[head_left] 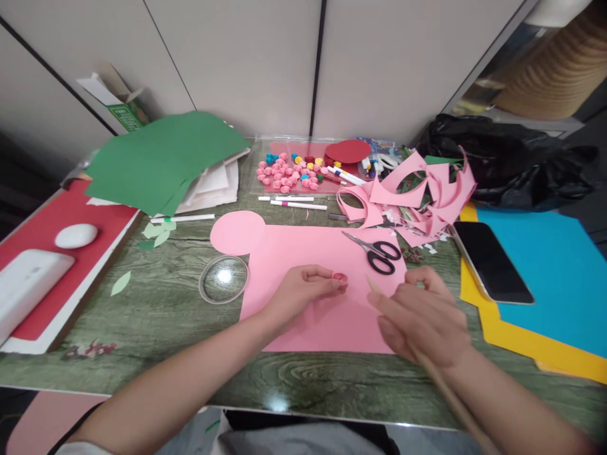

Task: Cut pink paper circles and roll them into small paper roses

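Between the thumb and fingers of my left hand [303,287] is a small rolled pink paper flower [340,278], its coil facing up. My right hand [422,313] grips a thin wooden stick [443,385]; the pointed end sticks out toward the flower, apart from it, and the long end runs back along my forearm. Both hands are over a pink paper sheet [289,328]. Black-handled scissors [379,254] lie on that sheet, just beyond my right hand. A pink paper circle [238,232] and a roll of clear tape [203,287] are at its left side.
Several rolled paper flowers [284,174] sit at the back beside red paper circles [348,151]. Pink paper scraps [403,189] are heaped back right. A phone [493,262] rests on blue paper [554,272]. Green paper [165,151] and a white case [35,284] are leftward.
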A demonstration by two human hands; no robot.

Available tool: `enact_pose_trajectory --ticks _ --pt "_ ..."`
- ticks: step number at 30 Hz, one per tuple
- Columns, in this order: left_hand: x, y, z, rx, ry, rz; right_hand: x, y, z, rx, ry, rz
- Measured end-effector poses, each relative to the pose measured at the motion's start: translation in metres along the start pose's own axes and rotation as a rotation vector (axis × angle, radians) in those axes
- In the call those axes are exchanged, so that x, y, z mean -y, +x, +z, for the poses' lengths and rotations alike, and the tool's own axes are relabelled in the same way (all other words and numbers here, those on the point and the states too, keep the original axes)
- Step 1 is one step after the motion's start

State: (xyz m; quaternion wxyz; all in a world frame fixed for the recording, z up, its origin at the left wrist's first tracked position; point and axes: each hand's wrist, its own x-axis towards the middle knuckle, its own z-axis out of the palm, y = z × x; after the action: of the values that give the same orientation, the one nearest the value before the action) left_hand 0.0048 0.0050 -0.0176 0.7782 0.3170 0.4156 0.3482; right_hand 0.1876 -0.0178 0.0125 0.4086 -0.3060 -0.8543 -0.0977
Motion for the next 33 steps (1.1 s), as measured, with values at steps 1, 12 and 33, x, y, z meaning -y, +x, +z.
enact_pose_trajectory --ticks 1,12,33 --pt "-0.002 0.0 -0.001 0.028 -0.042 -0.023 -0.001 -0.001 0.002 -0.048 0.067 0.12" --pt "0.0 0.003 -0.005 0.086 0.034 0.008 -0.01 -0.002 0.033 0.303 1.118 1.181" --pt "0.0 -0.001 -0.005 0.07 0.021 0.009 -0.011 -0.004 0.037 0.245 1.058 1.209"
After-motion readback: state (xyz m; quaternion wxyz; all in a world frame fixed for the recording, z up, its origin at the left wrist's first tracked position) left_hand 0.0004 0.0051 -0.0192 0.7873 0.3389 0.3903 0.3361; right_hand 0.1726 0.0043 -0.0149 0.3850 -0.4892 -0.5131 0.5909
